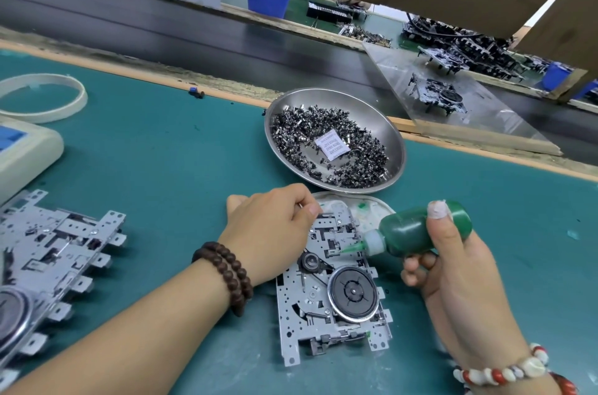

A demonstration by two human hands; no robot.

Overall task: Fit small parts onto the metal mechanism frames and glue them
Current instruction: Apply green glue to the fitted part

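1. Because the glue has to land on 1 small spot, we hold the green glue bottle (420, 229) almost on its side in our right hand (453, 268), thumb pressed along its top and the other fingers curled underneath, so the green nozzle tip (348, 249) points down onto the metal mechanism frame (326, 284).
2. That frame lies flat on the teal mat (161, 152) directly in front of us, flywheel (353, 293) facing up, which keeps the work face open to the nozzle.
3. Our left hand (275, 226) rests on the frame's far left corner with fingers curled, seemingly to pin it steady; it may also pinch a thin pin or tool, but we cannot tell from this angle.
4. The steel dish (393, 139) of small black parts (323, 148) sits just beyond the frame, within easy reach for the next pick, with a white paper slip (332, 148) lying among them.
5. A white plate (372, 210) smeared with green sits partly under the frame's far end, likely a rest for the nozzle.
6. A stack of further frames (55, 252) waits at our left, so we judge this to be 1 frame in a batch, now at the gluing step.
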